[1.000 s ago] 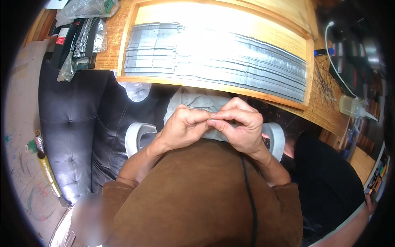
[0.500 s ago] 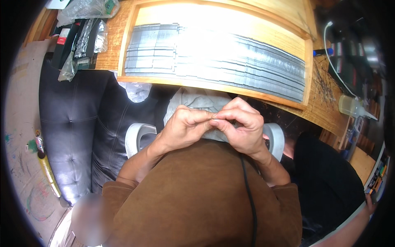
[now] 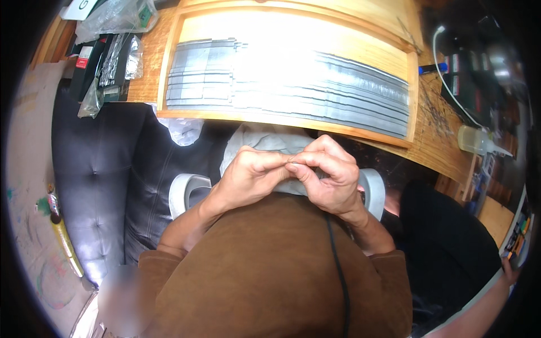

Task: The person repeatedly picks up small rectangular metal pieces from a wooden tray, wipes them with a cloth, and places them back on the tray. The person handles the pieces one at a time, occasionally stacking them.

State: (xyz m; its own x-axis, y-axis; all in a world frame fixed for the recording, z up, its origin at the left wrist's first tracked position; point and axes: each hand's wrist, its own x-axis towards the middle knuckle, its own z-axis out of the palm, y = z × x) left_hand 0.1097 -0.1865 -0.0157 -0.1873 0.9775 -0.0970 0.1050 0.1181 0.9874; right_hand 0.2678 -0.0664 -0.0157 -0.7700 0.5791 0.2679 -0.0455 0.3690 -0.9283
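My left hand (image 3: 252, 173) and my right hand (image 3: 328, 173) meet in front of my chest, thumbs and forefingers pinched together. Whatever lies between the fingertips is too small and too covered to name. Both hands are above my lap, where a pale grey cloth (image 3: 262, 137) shows behind them. Just beyond them, at the table's near side, sits a shallow wooden tray (image 3: 270, 119). Rows of thin, grey, overlapping strips (image 3: 360, 93) fill much of it, and bright glare washes out the middle.
Left of the tray, dark boxes (image 3: 87, 65) and clear plastic bags (image 3: 115, 19) lie on the wooden table (image 3: 145, 76). A blue marker (image 3: 433, 69), a white cable (image 3: 445, 79) and a squeeze bottle (image 3: 476, 139) are at the right. A black couch (image 3: 93, 169) stands left; another person's dark-clothed body (image 3: 451, 253) is right.
The view has shifted slightly, so the tray and table appear a little lower and further left. My hands keep nearly the same pinched pose.
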